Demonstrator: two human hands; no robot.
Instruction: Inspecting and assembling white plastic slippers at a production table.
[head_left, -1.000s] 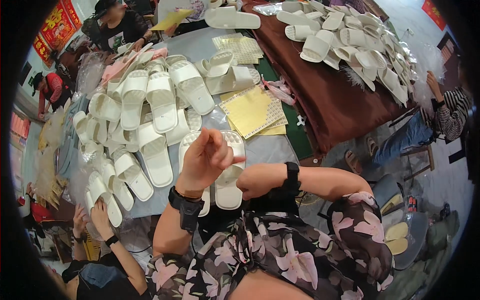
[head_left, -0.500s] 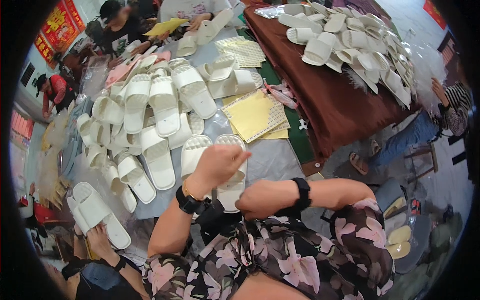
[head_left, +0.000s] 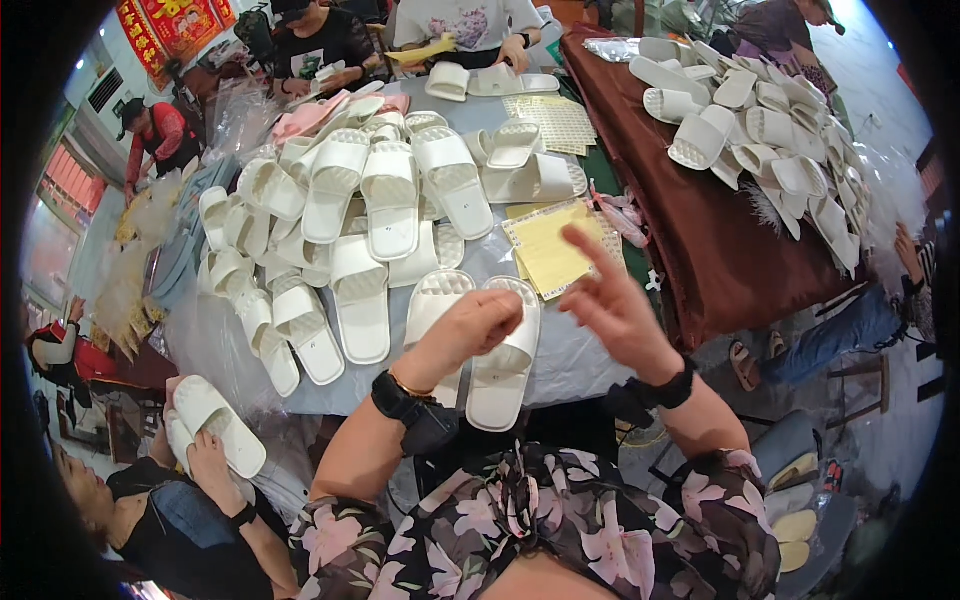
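A pair of white slippers lies in front of me at the table's near edge, toes pointing away. My left hand (head_left: 468, 338) hovers over the left slipper (head_left: 432, 297) and hides part of it; its fingers are pinched together, and what they hold, if anything, is hidden. To its right is the other slipper (head_left: 497, 388) of the pair, with a small dark mark on its insole. My right hand (head_left: 622, 312) is raised with fingers stretched apart and nothing visible in it. Its fingertips are by a yellow sticker sheet (head_left: 553, 250) with small labels left along its edges.
White slippers (head_left: 390, 205) are piled on the grey-covered table at left. More sticker sheets (head_left: 552, 122) lie farther back. On the right, a brown-covered surface (head_left: 690, 270) bears another slipper heap (head_left: 765, 130). At lower left a person handles a white slipper (head_left: 225, 430); others work across the table.
My right hand has swung away from near my body toward the yellow sheet, and its fingers have opened. The left hand stays closed over the slippers. The view has shifted.
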